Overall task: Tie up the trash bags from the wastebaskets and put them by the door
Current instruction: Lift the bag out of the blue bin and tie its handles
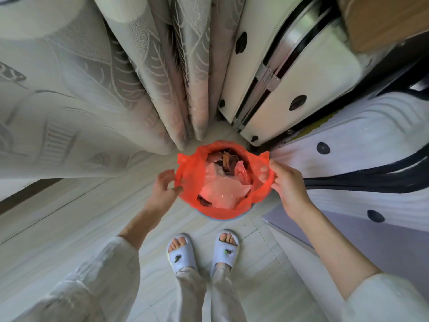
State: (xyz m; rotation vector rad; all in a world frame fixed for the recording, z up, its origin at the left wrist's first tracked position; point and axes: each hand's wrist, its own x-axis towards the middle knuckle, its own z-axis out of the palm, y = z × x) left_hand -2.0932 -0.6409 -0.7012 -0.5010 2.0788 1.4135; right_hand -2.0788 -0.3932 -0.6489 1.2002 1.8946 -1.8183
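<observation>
A red plastic trash bag (185,180) lines a wastebasket whose blue rim (222,218) shows just below it, on the floor in front of my feet. The bag's mouth is wide and shows crumpled pale plastic and brown scraps inside. My right hand (285,182) pinches the bag's right edge between thumb and fingers. My left hand (163,185) is at the left edge, fingers curled and slightly blurred, touching the plastic; a firm grip is not clear.
Patterned grey curtains (162,77) hang behind the basket. A white suitcase with black dots (285,89) stands at the back right. A white cabinet front with black knobs (362,163) is at the right. My slippered feet (204,252) stand on pale floor tiles.
</observation>
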